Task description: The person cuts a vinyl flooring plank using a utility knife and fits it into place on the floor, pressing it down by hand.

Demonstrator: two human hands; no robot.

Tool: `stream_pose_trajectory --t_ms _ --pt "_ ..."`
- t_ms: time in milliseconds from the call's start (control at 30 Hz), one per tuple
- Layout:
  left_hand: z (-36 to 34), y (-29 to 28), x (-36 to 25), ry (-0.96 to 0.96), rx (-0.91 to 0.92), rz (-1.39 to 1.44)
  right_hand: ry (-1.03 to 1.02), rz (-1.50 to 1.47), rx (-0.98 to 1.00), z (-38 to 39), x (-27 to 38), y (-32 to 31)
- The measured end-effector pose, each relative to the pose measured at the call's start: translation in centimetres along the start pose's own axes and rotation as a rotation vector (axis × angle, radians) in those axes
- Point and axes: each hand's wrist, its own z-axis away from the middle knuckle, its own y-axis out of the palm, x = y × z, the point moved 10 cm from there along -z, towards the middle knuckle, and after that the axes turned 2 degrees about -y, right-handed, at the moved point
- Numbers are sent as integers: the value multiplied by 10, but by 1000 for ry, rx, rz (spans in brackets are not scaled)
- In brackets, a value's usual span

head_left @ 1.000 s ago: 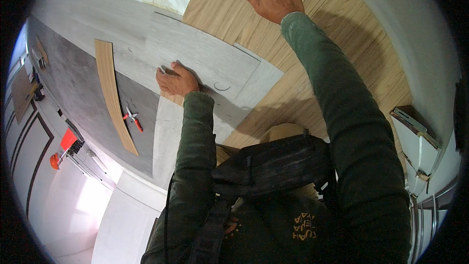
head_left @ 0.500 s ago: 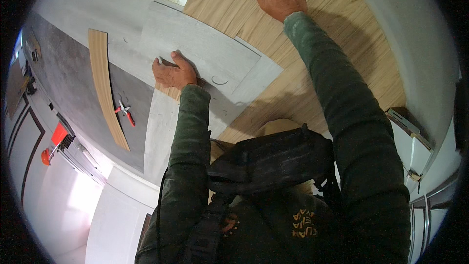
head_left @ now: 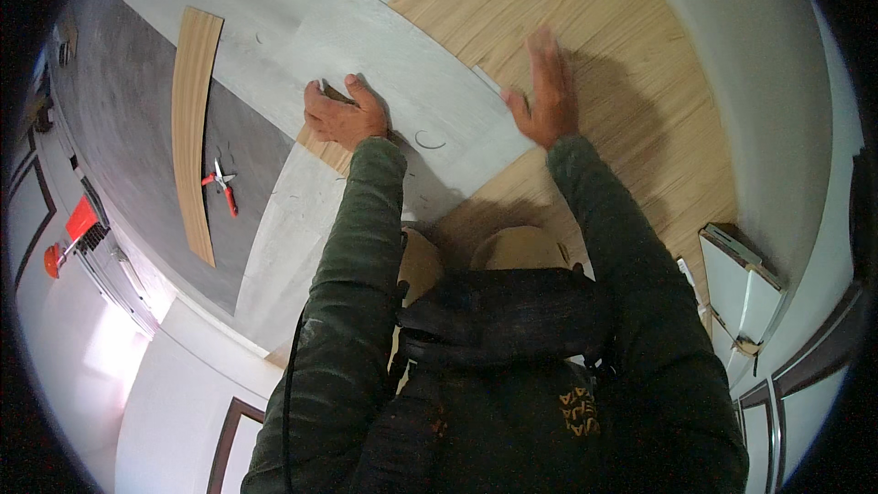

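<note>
My left hand (head_left: pixel 347 114) is closed over a light grey sheet or plank (head_left: pixel 412 73). Something brownish shows between its thumb and fingers, too hidden to name. Just below that hand a small wood-patterned piece (head_left: pixel 322 152) shows against the grey. My right hand (head_left: pixel 551 96) is open, thumb apart from its stretched fingers, over the wood-look flooring (head_left: pixel 631 119) near the grey edge. A small dark curved sliver (head_left: pixel 430 141) lies on the grey surface between my hands.
To the left, a long narrow wood-look strip (head_left: pixel 194 128) lies partly over a dark grey floor (head_left: pixel 128 73). Red-handled pliers or snips (head_left: pixel 220 185) rest beside it. A white box-like object (head_left: pixel 743 274) stands at right, near the curved-looking wall (head_left: pixel 713 55).
My right hand has come back toward me, from the far part of the wood flooring to near the grey edge. My left hand keeps its place on the grey surface; the view has shifted.
</note>
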Motion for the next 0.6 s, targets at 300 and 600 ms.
stream_pose_trajectory --t_ms 300,600 --pt "1 4 0 -55 108 63 -129 90 162 28 28 8" --pt "-84 11 11 179 24 105 -97 69 117 25 24 6"
